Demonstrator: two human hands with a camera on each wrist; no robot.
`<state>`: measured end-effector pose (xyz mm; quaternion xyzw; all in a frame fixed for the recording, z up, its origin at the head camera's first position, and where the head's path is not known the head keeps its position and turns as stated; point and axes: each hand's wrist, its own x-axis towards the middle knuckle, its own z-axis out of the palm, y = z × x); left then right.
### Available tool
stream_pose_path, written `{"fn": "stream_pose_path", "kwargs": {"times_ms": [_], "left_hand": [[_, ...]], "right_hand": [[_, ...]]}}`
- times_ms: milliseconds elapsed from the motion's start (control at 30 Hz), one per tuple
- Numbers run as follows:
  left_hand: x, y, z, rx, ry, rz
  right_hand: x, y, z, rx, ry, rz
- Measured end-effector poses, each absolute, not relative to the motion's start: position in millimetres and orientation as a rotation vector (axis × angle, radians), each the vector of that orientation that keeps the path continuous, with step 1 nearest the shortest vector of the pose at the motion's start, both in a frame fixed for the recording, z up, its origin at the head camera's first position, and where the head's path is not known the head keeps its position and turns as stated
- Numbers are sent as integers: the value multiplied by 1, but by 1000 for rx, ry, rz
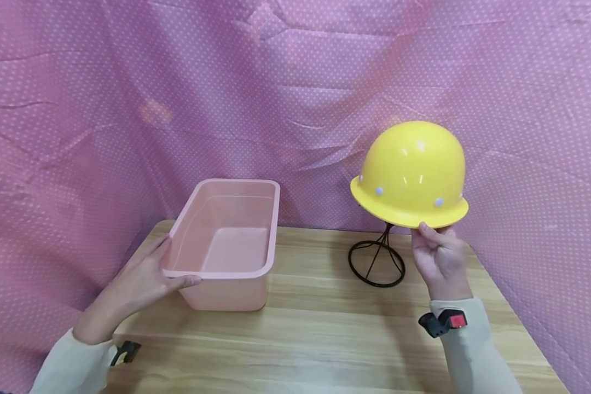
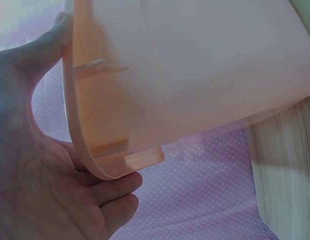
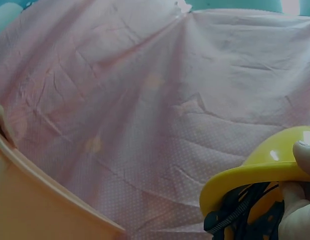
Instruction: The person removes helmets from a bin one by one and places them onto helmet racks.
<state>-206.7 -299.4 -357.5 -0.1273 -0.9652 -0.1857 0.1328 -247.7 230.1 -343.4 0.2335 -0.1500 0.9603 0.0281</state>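
On the wooden table [image 1: 325, 328], 1 pink tub [image 1: 226, 241] is gripped at its near left corner by the left hand [image 1: 143, 279], thumb over the rim and fingers beneath. To the right of the tub, 1 yellow hard hat [image 1: 411, 172] is pinched at its brim by the right hand [image 1: 438, 257], just above 1 black wire stand [image 1: 376, 262]. 1 pink dotted cloth [image 1: 276, 82] is hung behind the tub.

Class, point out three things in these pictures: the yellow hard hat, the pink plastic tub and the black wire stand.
yellow hard hat [image 1: 413, 169]: head view, front of the dome.
pink plastic tub [image 1: 224, 293]: head view, near outer wall.
black wire stand [image 1: 376, 283]: head view, front of the base ring.
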Motion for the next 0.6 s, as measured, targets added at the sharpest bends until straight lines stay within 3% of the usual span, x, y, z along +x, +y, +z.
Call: {"fn": "stream_pose_path", "kwargs": {"times_ms": [600], "left_hand": [[-210,-299,-360,-375,-2764,-556]], "right_hand": [[-243,228,-378,645,-757,2932]]}}
